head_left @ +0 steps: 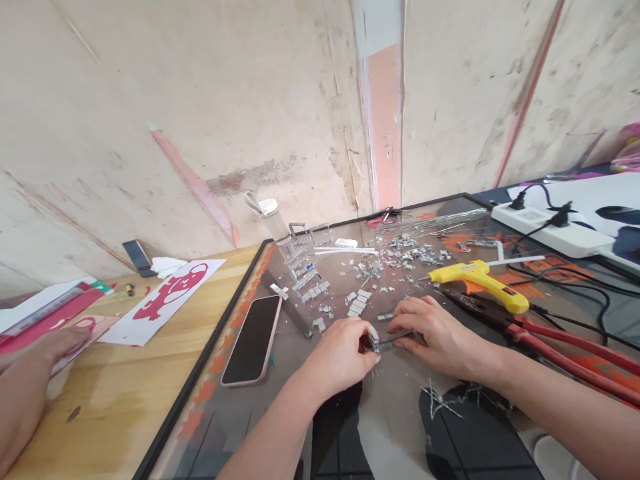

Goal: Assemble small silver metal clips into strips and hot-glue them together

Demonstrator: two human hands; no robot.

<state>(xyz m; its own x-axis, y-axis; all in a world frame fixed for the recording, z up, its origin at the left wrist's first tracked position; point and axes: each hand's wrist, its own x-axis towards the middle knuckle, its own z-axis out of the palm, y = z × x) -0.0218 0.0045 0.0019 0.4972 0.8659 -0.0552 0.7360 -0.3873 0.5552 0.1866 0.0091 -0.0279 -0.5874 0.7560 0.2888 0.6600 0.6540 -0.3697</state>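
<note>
A small grey metal piece [384, 345] spans the gap between my two hands, low over the dark glass tabletop [280, 420]. My left hand [343, 357] pinches its left end, curled so that the fingertips are partly hidden. Thumb and fingers of my right hand [435, 337] close on the other end. Just beyond lie flat silver metal pieces [359, 303] in a small group. Cut metal scraps [411, 250] are scattered farther back. Thin wire bits [441, 400] rest below my right hand.
Right of my hands lie a yellow glue gun [480, 277], red-handled pliers [565, 347] and a white power strip [555, 227] with black cords. On the left are a phone [253, 340] and a clear bottle [275, 223]. Another person's hand [65, 343] touches paper at far left.
</note>
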